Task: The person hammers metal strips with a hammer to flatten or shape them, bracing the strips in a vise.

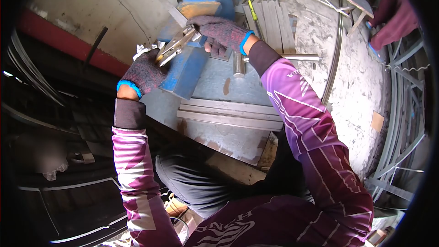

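Locking pliers [176, 45] lie slantwise over a blue vise [185, 71]. My left hand [147, 71], in a dark knitted glove with a blue cuff, is closed round the handle end of the pliers. At their jaw end, my right hand [219, 32], gloved the same way, has its fingers curled at a flat metal strip [173, 10] that sticks out toward the upper left. Whether the right fingers grip the strip or the pliers' jaws is hard to make out. Below the vise, long metal bars [231, 113] lie on the metal tabletop [215, 138].
Flat bars [276, 25] with a yellow-green marker [252, 10] lie behind my right wrist. A round steel handle [299, 57] extends rightward. Metal frames [398, 155] stand at the right edge. Another person's dark red clothing [398, 18] shows at the upper right.
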`<control>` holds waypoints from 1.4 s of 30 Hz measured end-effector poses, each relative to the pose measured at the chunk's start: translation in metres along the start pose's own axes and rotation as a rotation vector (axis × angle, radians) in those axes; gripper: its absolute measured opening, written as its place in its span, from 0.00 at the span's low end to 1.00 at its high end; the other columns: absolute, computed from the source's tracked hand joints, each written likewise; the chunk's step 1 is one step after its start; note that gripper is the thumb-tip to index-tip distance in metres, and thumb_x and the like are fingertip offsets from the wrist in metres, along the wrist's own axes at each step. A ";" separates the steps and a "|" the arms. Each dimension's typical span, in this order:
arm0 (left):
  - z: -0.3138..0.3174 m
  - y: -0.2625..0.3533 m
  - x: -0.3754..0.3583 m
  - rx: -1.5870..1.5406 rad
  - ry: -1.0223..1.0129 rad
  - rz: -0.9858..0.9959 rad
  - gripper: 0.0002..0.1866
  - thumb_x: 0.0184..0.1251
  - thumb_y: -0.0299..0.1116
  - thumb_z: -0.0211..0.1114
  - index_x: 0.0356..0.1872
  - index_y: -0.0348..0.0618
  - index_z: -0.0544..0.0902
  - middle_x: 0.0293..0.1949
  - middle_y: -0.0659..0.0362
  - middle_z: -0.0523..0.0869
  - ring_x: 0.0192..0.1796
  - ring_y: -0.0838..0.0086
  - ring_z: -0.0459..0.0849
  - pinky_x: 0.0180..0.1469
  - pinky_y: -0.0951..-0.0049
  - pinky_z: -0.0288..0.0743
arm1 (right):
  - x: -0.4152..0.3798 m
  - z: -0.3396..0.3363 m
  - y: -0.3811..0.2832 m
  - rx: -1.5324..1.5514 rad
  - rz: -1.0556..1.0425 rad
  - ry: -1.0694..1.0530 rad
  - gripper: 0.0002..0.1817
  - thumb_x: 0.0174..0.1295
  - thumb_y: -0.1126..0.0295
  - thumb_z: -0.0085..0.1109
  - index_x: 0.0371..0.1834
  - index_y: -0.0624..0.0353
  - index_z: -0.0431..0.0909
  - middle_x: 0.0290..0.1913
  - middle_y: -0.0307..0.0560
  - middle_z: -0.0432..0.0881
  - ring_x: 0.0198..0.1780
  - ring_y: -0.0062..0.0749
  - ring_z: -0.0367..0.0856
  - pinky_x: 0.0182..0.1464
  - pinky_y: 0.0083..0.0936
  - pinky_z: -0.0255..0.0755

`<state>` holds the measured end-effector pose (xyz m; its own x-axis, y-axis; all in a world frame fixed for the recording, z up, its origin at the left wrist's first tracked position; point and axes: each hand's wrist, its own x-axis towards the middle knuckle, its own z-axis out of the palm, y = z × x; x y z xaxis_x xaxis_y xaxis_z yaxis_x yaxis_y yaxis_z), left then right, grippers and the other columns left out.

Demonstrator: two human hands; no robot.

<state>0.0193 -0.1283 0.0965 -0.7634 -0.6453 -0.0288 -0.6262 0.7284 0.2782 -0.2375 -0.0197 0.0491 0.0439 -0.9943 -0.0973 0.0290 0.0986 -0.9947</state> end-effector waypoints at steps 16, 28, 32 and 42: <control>-0.027 0.038 -0.001 0.240 -0.066 -0.064 0.22 0.59 0.32 0.61 0.55 0.35 0.83 0.49 0.34 0.86 0.55 0.40 0.84 0.57 0.53 0.79 | -0.067 -0.081 0.036 -1.154 -0.201 0.473 0.20 0.61 0.64 0.65 0.57 0.49 0.83 0.42 0.49 0.87 0.44 0.42 0.87 0.49 0.38 0.82; -0.030 0.045 -0.006 0.305 -0.009 -0.127 0.25 0.53 0.32 0.60 0.55 0.36 0.85 0.51 0.36 0.86 0.57 0.42 0.84 0.61 0.54 0.78 | -0.084 -0.049 0.082 -1.699 0.236 0.237 0.15 0.57 0.66 0.62 0.48 0.54 0.85 0.45 0.52 0.89 0.50 0.50 0.89 0.49 0.47 0.82; -0.026 0.038 -0.002 0.318 -0.033 -0.142 0.24 0.56 0.33 0.59 0.56 0.40 0.85 0.53 0.39 0.87 0.58 0.45 0.86 0.61 0.54 0.79 | -0.088 -0.031 0.072 -1.707 0.088 0.311 0.13 0.59 0.68 0.60 0.46 0.56 0.85 0.42 0.54 0.89 0.48 0.50 0.89 0.48 0.46 0.82; -0.022 0.036 -0.002 0.320 -0.081 -0.207 0.23 0.60 0.37 0.59 0.57 0.48 0.87 0.58 0.49 0.88 0.62 0.52 0.85 0.64 0.53 0.77 | -0.108 -0.036 0.039 -1.000 -0.197 0.438 0.12 0.69 0.64 0.60 0.48 0.60 0.78 0.42 0.61 0.86 0.44 0.59 0.86 0.47 0.46 0.78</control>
<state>0.0021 -0.1058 0.1277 -0.6177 -0.7752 -0.1327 -0.7763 0.6279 -0.0547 -0.2766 0.0902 0.0201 -0.2353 -0.9368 0.2589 -0.8310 0.0558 -0.5535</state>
